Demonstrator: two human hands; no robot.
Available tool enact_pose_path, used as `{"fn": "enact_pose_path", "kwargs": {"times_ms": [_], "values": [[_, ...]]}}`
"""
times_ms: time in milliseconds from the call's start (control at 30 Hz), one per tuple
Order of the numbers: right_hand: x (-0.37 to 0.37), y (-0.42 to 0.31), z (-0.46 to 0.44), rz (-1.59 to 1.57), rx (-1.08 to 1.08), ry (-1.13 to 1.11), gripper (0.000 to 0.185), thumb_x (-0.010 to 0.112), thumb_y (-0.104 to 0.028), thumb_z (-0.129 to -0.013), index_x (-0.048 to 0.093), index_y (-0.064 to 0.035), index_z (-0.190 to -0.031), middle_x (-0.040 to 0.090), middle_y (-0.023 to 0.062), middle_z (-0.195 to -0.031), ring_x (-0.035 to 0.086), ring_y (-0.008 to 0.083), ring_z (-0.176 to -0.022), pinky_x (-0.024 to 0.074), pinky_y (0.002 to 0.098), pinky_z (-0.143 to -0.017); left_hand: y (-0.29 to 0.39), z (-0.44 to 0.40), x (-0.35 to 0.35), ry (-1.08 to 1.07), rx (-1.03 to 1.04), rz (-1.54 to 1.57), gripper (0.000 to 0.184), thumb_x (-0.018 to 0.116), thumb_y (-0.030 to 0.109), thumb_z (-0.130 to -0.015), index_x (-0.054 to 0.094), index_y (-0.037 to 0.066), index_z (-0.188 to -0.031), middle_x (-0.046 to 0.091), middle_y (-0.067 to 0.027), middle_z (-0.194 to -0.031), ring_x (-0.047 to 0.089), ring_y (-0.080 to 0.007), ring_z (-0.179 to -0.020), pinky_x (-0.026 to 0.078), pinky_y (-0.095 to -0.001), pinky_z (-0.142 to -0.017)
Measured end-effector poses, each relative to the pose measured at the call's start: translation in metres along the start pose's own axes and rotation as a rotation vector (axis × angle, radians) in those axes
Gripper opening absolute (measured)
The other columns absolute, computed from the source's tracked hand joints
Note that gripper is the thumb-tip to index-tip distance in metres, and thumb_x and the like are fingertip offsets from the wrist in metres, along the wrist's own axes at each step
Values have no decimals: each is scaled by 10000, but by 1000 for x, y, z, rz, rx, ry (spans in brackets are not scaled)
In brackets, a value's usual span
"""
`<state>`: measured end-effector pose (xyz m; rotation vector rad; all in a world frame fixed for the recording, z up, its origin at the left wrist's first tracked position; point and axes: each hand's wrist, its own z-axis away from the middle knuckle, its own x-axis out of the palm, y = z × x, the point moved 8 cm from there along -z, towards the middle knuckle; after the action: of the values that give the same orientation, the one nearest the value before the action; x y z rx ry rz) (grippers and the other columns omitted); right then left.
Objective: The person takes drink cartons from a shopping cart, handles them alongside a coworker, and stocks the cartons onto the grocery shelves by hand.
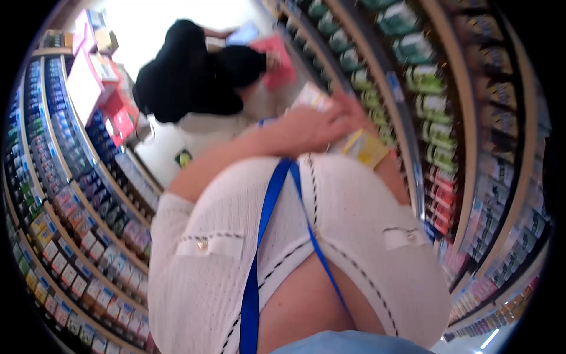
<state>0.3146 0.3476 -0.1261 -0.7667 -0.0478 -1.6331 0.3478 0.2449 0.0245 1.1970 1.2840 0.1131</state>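
- Your left hand [318, 125] crosses in front of your chest, back of the hand upward, fingers pointing to about 3 o'clock; blur hides the fingertips, so whether they pinch anything can't be told.
- Your right hand [352, 109] sits just beyond the left one's fingers, the two overlapping in this view; its grip is mostly hidden and can't be judged.
- Yellow packet [365, 149]: flat, angular, slightly glossy, whitish in part. Lies at 4 o'clock from your left hand, against your right forearm as seen; which hand bears it is unclear.
- Pale packet [312, 97]: flat, white with pinkish print, blurred. Lies at 12 o'clock from your left hand, 10 o'clock from your right; contact with either hand unclear.
- At 6 o'clock, your cardigan [348, 200]: white ribbed knit, dark stitched trim, pocket flaps with buttons.
- Over it, toward 7 o'clock, a blue lanyard [265, 224]: smooth flat ribbon.
- At 10 o'clock, a person in black clothing [188, 76], bent low; pink panel [280, 65], flat, beside them at 11 o'clock.
- From 1 to 5 o'clock, curved-looking right-hand shelving [389, 112]: teal, green and red packets in rows.
- At 8 o'clock, left-hand shelving [85, 197]: wood-toned edges, small boxes and packs, blue labels.
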Motion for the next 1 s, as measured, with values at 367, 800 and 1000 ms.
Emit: {"fn": "enact_pose_path", "kwargs": {"times_ms": [367, 800, 1000], "values": [[-52, 0, -100, 107, 111, -271, 355, 478, -348, -877, 566, -29, -750, 600, 67, -677, 567, 141, -581, 458, 240, -527, -5, 2, -15, 13, 2, -47, 563, 608, 177, -730, 331, 98, -1214, 419, -141, -1177, 575, -354, -837, 487, -413, -666], [2, -6, -98, 188, 110, -272, 345, 462, -355, -885, 558, -39, -786, 603, 80, -724, 578, 169, -633, 470, 278, -581, -15, 22, -42, -8, -26, -45, 565, 612, 204, -749, 338, 98, -1232, 392, -142, -1224, 552, -357, -942, 478, -418, -742], [18, 11, -86, 205, 61, -283, 337, 457, -364, -885, 570, -55, -808, 600, 64, -750, 575, 155, -650, 466, 264, -601, -17, 43, -51, 81, 50, -120, 573, 581, 161, -752, 328, 120, -1265, 446, -124, -1193, 594, -318, -816, 499, -388, -629]]}}
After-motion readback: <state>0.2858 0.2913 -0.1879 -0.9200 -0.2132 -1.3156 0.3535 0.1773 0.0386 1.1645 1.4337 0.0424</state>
